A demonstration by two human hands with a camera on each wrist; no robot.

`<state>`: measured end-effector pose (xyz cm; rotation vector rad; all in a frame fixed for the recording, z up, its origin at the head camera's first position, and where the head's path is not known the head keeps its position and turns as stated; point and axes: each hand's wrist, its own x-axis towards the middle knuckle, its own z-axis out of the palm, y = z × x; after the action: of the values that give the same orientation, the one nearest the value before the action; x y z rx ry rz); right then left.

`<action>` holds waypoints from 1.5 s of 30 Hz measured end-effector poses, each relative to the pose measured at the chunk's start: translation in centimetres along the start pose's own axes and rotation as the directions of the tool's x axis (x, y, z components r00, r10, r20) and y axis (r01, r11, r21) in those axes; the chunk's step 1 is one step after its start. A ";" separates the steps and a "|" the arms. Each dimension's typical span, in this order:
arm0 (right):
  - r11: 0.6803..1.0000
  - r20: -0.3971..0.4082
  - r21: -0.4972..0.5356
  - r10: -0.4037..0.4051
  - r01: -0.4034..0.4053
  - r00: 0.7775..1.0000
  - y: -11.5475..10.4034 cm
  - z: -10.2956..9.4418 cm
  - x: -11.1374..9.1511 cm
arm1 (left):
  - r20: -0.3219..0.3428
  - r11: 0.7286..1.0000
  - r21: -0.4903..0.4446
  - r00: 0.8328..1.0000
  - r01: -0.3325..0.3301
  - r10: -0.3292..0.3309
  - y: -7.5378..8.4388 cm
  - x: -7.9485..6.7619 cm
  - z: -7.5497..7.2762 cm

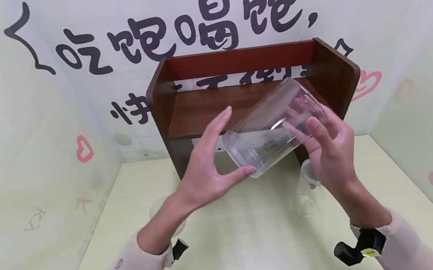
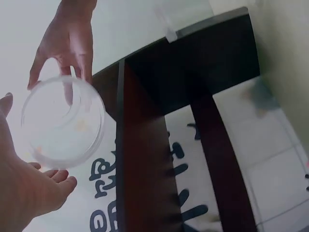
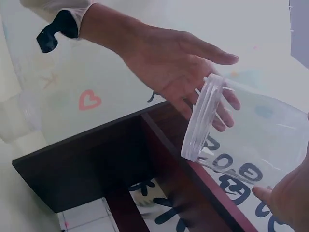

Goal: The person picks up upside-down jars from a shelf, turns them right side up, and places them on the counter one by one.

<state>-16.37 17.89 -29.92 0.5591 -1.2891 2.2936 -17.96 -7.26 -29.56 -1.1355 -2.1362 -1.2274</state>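
A large clear plastic jar (image 1: 268,133) is held tilted in the air in front of the shelf, its threaded mouth toward the lower left. My right hand (image 1: 332,148) grips it near the bottom end, fingers behind and thumb in front. The left hand (image 1: 204,172) is spread beside the mouth, its thumb right at the rim and its fingers apart from the wall in the head view. From the left wrist, the jar (image 2: 63,123) shows end-on between both hands. The threaded rim (image 3: 200,118) lies close to the left palm in the right wrist view.
A dark brown wooden shelf (image 1: 205,109) stands at the back of the pale table (image 1: 238,257). Another clear container (image 1: 304,203) is on the table at right, behind the right hand. A clear round thing (image 1: 160,206) is partly hidden behind the left forearm.
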 end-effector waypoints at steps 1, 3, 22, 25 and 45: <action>1.000 -0.013 0.023 0.014 -0.013 1.000 0.1 0.0 -0.2 | -0.007 1.000 -0.004 1.000 0.004 -0.004 -0.1 -0.3 0.4; 0.997 -0.032 0.064 0.035 -0.033 0.999 0.4 0.0 -0.5 | -0.028 1.000 -0.010 1.000 0.005 -0.005 -0.1 -0.7 1.2; 0.989 -0.019 0.086 0.125 -0.123 0.992 1.9 -0.2 -2.7 | -0.251 0.987 -0.151 0.968 -0.061 0.021 -1.1 -3.1 3.5; 0.990 0.026 0.042 0.130 -0.131 0.991 1.9 -0.3 -2.9 | -0.256 0.988 -0.136 0.966 -0.069 0.032 -1.1 -3.3 3.2; 0.582 0.359 -0.774 0.076 0.251 0.930 -2.1 -4.0 -1.0 | -0.039 0.996 0.087 0.999 -0.009 0.013 -0.1 -4.3 -2.1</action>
<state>-14.89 22.18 -30.93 0.6758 -2.2242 1.2661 -15.60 -11.02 -31.48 -1.0759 -2.1297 -1.1308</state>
